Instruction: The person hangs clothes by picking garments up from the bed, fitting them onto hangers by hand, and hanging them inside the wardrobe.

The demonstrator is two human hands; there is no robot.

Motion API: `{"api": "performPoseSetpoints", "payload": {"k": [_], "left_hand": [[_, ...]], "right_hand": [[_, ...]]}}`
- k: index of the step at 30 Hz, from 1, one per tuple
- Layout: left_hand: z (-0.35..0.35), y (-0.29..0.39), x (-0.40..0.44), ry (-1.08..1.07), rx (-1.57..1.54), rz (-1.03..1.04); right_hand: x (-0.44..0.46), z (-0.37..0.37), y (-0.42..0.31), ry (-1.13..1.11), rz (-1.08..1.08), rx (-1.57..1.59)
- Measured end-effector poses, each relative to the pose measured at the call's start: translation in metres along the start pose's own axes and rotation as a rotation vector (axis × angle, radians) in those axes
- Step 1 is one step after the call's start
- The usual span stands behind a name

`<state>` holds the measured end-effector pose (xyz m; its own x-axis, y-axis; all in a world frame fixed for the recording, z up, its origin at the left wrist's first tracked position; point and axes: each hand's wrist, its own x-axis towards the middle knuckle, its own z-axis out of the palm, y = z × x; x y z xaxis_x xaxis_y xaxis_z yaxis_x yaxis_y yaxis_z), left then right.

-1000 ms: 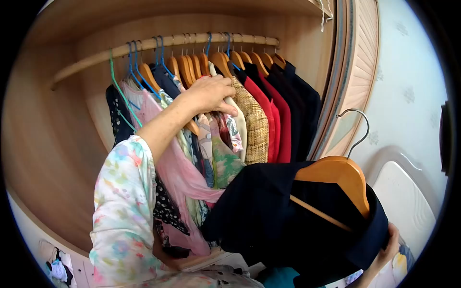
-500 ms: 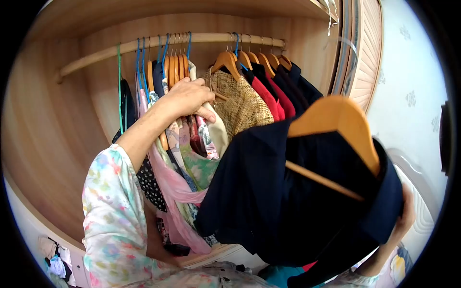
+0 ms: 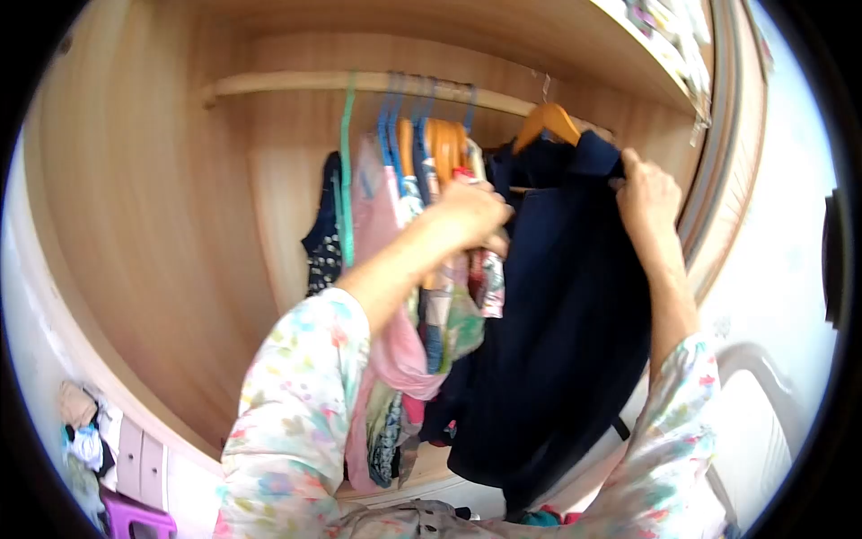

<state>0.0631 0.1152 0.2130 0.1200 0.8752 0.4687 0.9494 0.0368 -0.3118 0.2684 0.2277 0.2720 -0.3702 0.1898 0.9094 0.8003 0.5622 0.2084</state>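
Note:
A dark navy jacket [image 3: 566, 296] hangs from a wooden hanger [image 3: 549, 124] whose metal hook is up at the rod [image 3: 269, 83]; whether it is seated there I cannot tell. My right hand [image 3: 651, 190] is closed on the jacket's shoulder at the right, fingers wrapped over the cloth. My left hand [image 3: 467, 214], somewhat blurred, is curled against the bunched hanging clothes [image 3: 440, 296], left of the jacket. Those clothes include a long pink scarf-like piece [image 3: 404, 359] and patterned garments on wooden and blue hangers.
The wooden wardrobe [image 3: 171, 225] has a shelf [image 3: 431, 36] above the rod, with things at its right end. A green hanger [image 3: 347, 171] and a dark dotted garment [image 3: 325, 234] hang at the left. Lower left are a purple stool [image 3: 135, 516] and piled clothes [image 3: 85, 440].
The navy jacket went from near me up to the rod, now hanging lengthwise. My right hand rose with it and shows at its shoulder. The view shifted; the jacket now covers the gold and red garments.

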Motion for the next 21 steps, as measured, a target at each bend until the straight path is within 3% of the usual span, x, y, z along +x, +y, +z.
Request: {"api": "performPoseSetpoints", "payload": {"k": [1,3,4,5,7,8,9,11,12,13,15,17,21], "left_hand": [[-0.004,0.008,-0.010,0.024,0.033,-0.022],[0.002,0.015,-0.047,0.685,-0.040,0.190],[-0.012,0.023,-0.072,0.827,-0.223,0.215],[-0.035,0.032,-0.115,0.971,-0.152,0.114],[0.039,-0.003,-0.168,1.687,-0.243,-0.694],[0.076,-0.022,-0.195,1.989,-0.452,-0.958],[0.124,-0.041,-0.226,1.687,-0.649,-1.171],[0.245,-0.042,-0.288,1.398,-1.207,-1.591],[0.341,-0.040,-0.325,1.328,-0.969,-1.647],[0.358,-0.016,-0.343,1.136,-1.063,-1.852],[0.418,0.029,-0.386,0.896,-1.067,-1.942],[0.412,0.057,-0.408,0.560,-1.280,-2.097],[0.439,0.071,-0.484,0.282,-0.965,-2.023]], "right_hand": [[0.003,0.021,-0.013,-0.015,-0.040,-0.030],[-0.014,0.053,-0.045,-0.076,-0.120,-0.071],[-0.031,0.066,-0.060,-0.080,-0.138,-0.045],[-0.041,0.077,-0.068,-0.034,-0.139,-0.056],[-0.048,0.053,-0.083,-0.142,-0.047,0.192],[-0.053,0.062,-0.082,-0.008,-0.124,0.283],[-0.051,0.058,-0.077,0.097,-0.237,0.333],[-0.058,0.013,-0.109,0.217,-0.189,0.552],[-0.069,-0.003,-0.125,0.259,-0.182,0.700],[-0.083,-0.010,-0.137,0.289,-0.264,0.761],[-0.124,-0.017,-0.169,0.246,-0.421,0.861],[-0.166,-0.016,-0.197,0.180,-0.546,0.874],[-0.242,0.007,-0.223,-0.141,-0.314,1.145]]}}
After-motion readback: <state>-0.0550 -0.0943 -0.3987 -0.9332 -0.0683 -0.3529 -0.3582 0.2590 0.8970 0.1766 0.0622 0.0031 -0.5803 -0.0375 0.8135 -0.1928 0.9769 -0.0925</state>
